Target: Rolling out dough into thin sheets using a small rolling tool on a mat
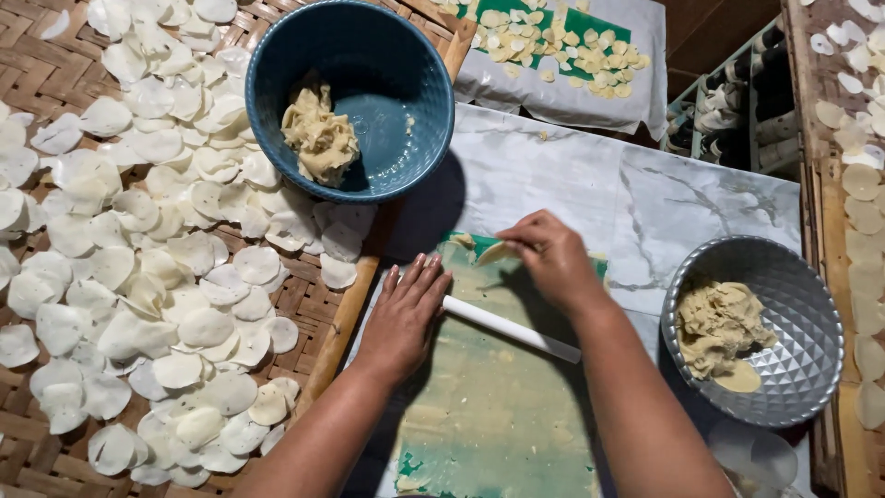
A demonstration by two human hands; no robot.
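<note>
The right hand point(553, 258) hides part of the thin, pale dough disc point(491, 252) it pinches at 12 o'clock on the board point(489, 415). The left hand point(403, 314) lies flat and open on the white roller point(510, 329), covering its end.

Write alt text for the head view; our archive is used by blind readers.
A person's left hand presses flat on a dough-smeared green sheet beside a white rolling pin, while the right hand peels up a thin dough disc. A blue bowl and a silver bowl hold dough; pale discs cover a woven tray at left.
</note>
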